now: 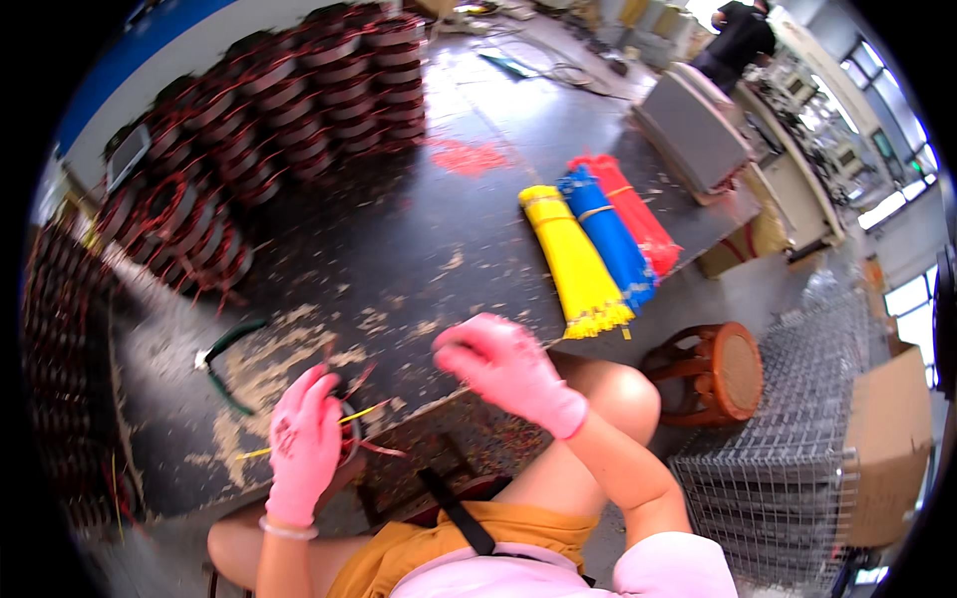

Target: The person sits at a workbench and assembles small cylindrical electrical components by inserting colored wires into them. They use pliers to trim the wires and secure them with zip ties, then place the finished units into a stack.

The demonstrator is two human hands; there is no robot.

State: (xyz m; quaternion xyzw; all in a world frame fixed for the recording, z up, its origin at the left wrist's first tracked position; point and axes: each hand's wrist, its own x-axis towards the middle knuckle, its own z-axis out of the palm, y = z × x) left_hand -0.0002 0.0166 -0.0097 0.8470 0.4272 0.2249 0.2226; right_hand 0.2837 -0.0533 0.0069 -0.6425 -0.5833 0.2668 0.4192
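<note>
My left hand (303, 439), in a pink glove, is closed on a ring-shaped wire-wound coil (350, 439) at the table's near edge. The hand covers most of the coil. Reddish leads and a thin yellow tube (367, 411) stick out beside the fingers. My right hand (506, 371), also gloved in pink, hovers to the right over the table edge. It is slightly blurred, its fingers bent with a gap to the thumb, and no object shows in it. Green-handled cutters (227, 367) lie open left of my left hand.
Bundles of yellow (573, 264), blue (610, 234) and red tubes (635, 214) lie on the dark table (399, 249). Stacked coils (319, 85) line its far left. A wooden stool (720, 374) and a wire cage (763, 498) stand at right. Another person (740, 42) is far back.
</note>
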